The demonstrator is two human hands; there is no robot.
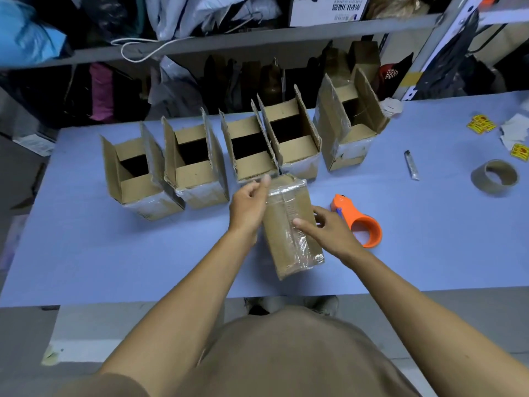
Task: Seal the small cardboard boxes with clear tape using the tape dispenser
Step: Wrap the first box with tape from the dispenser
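A small closed cardboard box (283,224) lies on the blue table (114,253) in front of me, with clear tape along its top seam and edges. My left hand (249,206) grips its far left corner. My right hand (323,230) rests on its right side, thumb pressing on the taped seam. The orange tape dispenser (360,222) lies on the table just right of my right hand, with no hand on it. Behind, several open cardboard boxes (194,164) stand in a row, flaps up.
An empty brown tape core (494,177) sits at the right. A small grey utility knife (411,164) lies near it. Yellow stickers (481,124) and crumpled paper (515,130) lie at the far right. Cluttered metal shelves (257,35) stand behind the table.
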